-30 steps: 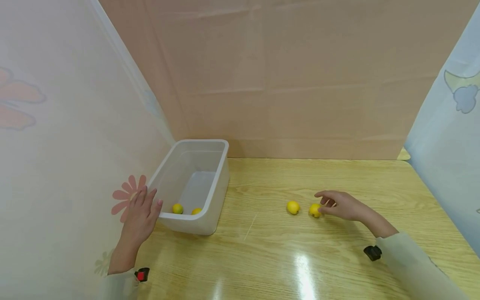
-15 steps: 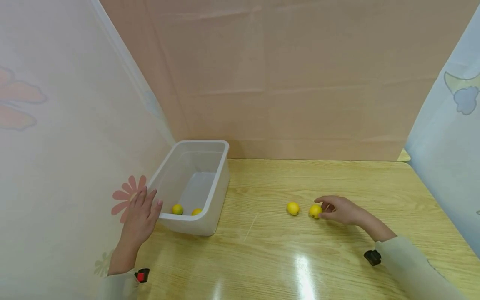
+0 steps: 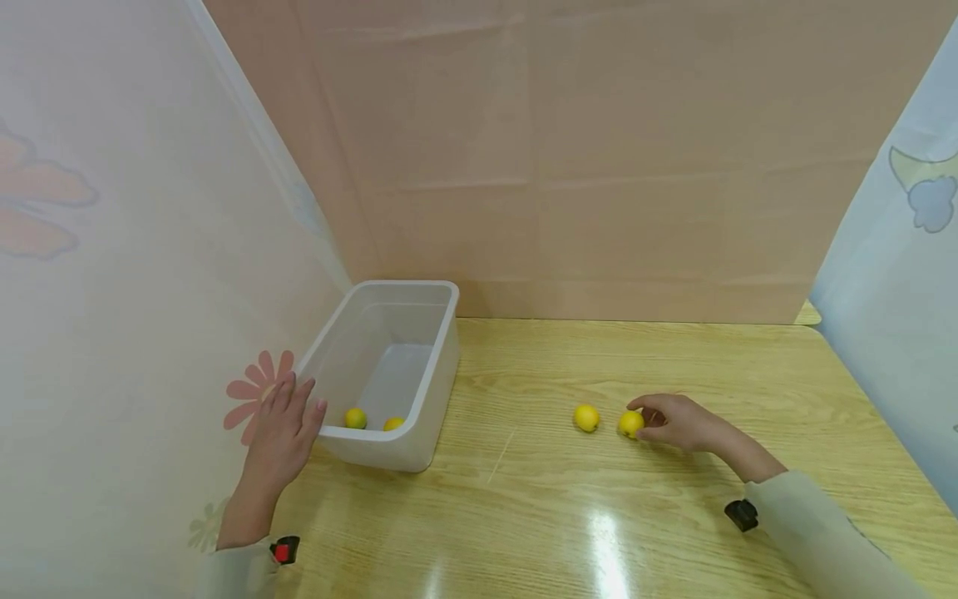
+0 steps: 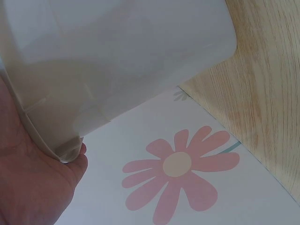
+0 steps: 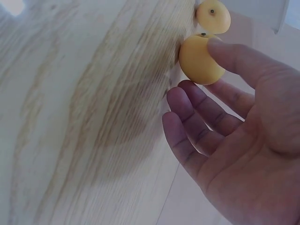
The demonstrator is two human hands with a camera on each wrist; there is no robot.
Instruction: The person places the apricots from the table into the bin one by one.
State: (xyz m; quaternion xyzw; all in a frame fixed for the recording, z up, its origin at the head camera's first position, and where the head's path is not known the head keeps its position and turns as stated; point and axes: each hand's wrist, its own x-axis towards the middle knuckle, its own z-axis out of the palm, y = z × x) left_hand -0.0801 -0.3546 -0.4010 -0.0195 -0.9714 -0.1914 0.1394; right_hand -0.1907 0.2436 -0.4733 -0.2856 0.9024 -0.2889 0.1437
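Note:
On the wooden table, my right hand (image 3: 679, 423) holds a small round yellow fruit (image 3: 630, 424) that looks like a small citrus. The right wrist view shows the thumb on one side of this fruit (image 5: 200, 60) and the index finger partly hidden behind it; the other fingers are bent loosely. A second yellow fruit (image 3: 586, 418) lies just left of it, apart. At the near left corner of a whitish plastic bin (image 3: 443, 358), my left hand (image 3: 280, 437) rests on the rim with fingers fairly straight. Inside the bin lie a yellow-green fruit (image 3: 355, 418) and a yellow one (image 3: 392, 423), partly hidden.
A brown sheet (image 3: 584, 166) stands upright behind the table (image 3: 524, 516). Pale printed sheets with flower patterns wall the left side (image 3: 150, 291), close to the bin, and another sheet (image 3: 898, 333) stands at the right.
My right hand has come slightly lower and closer round the right-hand yellow fruit, thumb and fingers drawing in on it. My left hand and the bin stay in place.

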